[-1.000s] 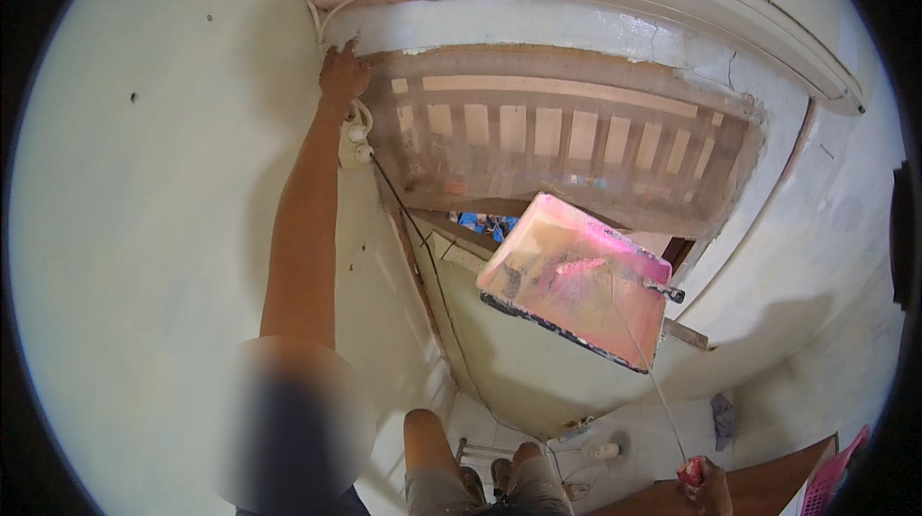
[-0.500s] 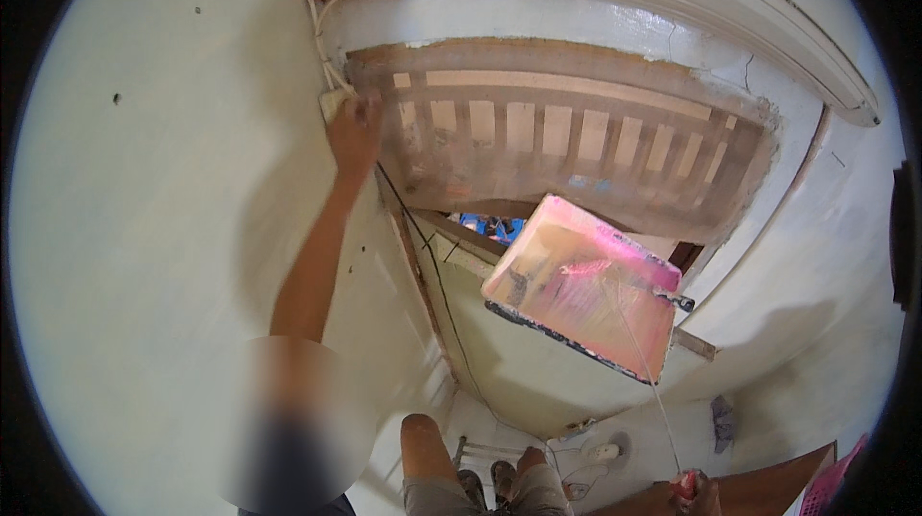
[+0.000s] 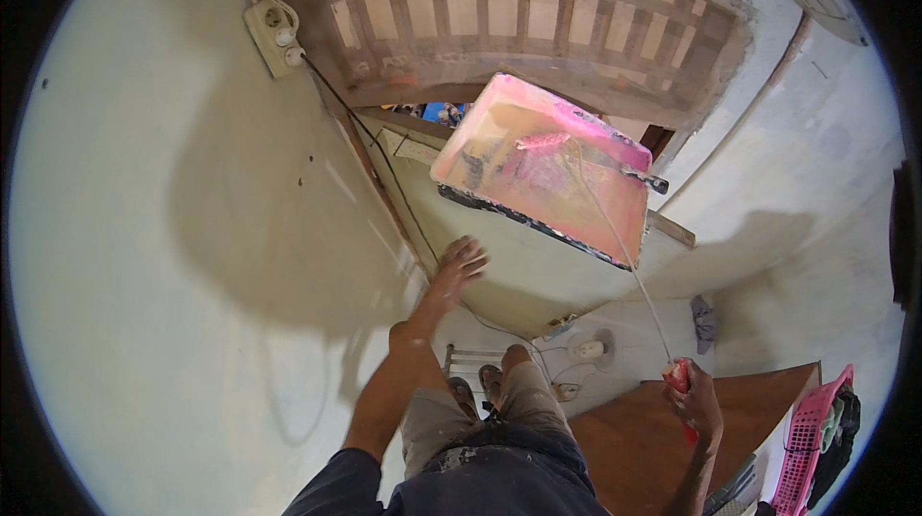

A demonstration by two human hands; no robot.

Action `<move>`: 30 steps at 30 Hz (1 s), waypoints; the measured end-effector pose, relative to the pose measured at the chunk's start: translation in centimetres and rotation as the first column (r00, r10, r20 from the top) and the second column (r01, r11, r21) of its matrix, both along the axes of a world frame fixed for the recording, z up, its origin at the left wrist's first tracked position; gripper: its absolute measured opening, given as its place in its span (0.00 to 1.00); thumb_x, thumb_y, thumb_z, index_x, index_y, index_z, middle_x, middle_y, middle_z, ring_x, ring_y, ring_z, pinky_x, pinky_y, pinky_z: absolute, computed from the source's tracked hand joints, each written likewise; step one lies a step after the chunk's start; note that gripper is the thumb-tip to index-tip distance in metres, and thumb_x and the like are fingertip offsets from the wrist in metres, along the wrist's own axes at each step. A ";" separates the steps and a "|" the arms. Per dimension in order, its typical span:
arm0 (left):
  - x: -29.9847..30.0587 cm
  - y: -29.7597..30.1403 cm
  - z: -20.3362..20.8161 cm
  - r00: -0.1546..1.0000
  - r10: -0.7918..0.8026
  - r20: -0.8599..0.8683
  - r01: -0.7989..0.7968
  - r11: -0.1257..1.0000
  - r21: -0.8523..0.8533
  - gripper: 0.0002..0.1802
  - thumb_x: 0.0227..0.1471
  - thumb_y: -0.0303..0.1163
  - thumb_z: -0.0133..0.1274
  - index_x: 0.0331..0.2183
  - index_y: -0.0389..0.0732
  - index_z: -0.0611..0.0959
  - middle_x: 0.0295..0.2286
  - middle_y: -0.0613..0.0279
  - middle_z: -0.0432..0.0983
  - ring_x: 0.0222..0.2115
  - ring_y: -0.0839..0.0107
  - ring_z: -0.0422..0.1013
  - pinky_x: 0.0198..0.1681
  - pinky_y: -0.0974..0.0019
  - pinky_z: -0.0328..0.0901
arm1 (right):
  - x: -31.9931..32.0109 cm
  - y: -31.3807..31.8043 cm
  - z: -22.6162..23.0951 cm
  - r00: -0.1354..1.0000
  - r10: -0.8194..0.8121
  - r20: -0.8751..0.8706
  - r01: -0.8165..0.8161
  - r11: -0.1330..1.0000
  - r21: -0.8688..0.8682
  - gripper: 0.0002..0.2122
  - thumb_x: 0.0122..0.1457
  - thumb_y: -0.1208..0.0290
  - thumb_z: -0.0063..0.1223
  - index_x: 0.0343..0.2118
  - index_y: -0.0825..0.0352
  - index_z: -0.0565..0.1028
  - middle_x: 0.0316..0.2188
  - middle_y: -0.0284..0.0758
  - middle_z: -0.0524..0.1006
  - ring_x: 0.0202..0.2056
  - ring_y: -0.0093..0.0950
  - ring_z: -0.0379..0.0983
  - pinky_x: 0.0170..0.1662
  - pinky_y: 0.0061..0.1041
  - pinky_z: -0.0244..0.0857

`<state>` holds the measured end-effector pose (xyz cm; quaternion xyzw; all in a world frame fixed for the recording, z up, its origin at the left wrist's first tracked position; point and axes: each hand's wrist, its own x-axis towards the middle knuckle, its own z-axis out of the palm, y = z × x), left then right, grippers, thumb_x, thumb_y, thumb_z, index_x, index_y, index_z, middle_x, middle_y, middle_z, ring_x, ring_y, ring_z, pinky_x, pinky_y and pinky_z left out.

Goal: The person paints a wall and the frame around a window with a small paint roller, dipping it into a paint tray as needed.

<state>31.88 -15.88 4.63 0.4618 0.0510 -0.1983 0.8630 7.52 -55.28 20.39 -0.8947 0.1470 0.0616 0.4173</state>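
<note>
My right hand grips the red handle of a paint roller. Its long thin rod reaches up to the pink roller head, which rests inside a paint tray smeared pink and peach. The tray sits tilted on wooden pieces below the slatted wooden opening. A small dark-handled tool lies over the tray's right rim. My left hand, slightly blurred, hangs in the air above my left knee, near the wall corner. Its fingers are stretched out and it holds nothing.
A socket block with plugs is on the left wall, a black cable running down from it. Below are ladder rungs by my feet, a brown board and a pink basket with cloths. A grey cloth hangs nearby.
My left hand has come away from the socket block and down toward my knees. The view has tipped downward, so more of my legs and right arm shows. My right hand still grips the roller.
</note>
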 end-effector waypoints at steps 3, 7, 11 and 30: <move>1.0 -8.2 3.5 0.981 0.167 -0.100 -0.190 0.933 -0.305 0.28 0.51 0.46 0.52 0.51 0.47 0.66 0.46 0.57 0.66 0.43 0.63 0.69 0.45 0.56 0.64 | -0.6 -0.9 -1.6 1.000 0.004 -0.004 -0.004 1.000 -0.002 0.12 0.49 0.72 0.57 0.35 0.69 0.70 0.24 0.36 0.73 0.25 0.27 0.69 0.30 0.27 0.65; 3.1 -10.8 6.1 0.933 0.331 -0.138 -0.357 0.895 -0.269 0.21 0.48 0.44 0.55 0.43 0.48 0.71 0.32 0.64 0.71 0.31 0.69 0.69 0.35 0.59 0.66 | -0.9 -0.5 -1.7 0.995 0.061 0.073 -0.044 0.976 -0.214 0.16 0.50 0.66 0.58 0.38 0.70 0.70 0.29 0.44 0.77 0.32 0.38 0.76 0.34 0.32 0.68; 4.1 -9.8 7.6 0.926 0.374 -0.055 -0.377 0.901 -0.216 0.08 0.40 0.33 0.57 0.27 0.48 0.75 0.21 0.68 0.69 0.21 0.72 0.66 0.26 0.66 0.64 | -0.8 1.9 1.5 0.995 0.030 0.094 -0.013 0.985 -0.173 0.18 0.50 0.63 0.59 0.38 0.72 0.70 0.27 0.47 0.77 0.33 0.45 0.75 0.35 0.36 0.68; 0.3 -2.2 10.7 0.939 0.345 0.004 -0.331 0.904 -0.270 0.14 0.45 0.36 0.50 0.36 0.41 0.75 0.34 0.64 0.72 0.37 0.67 0.68 0.41 0.60 0.65 | -1.3 -1.1 7.7 0.993 0.026 0.116 -0.002 0.979 -0.205 0.16 0.48 0.64 0.61 0.34 0.71 0.72 0.20 0.46 0.74 0.23 0.41 0.72 0.28 0.34 0.65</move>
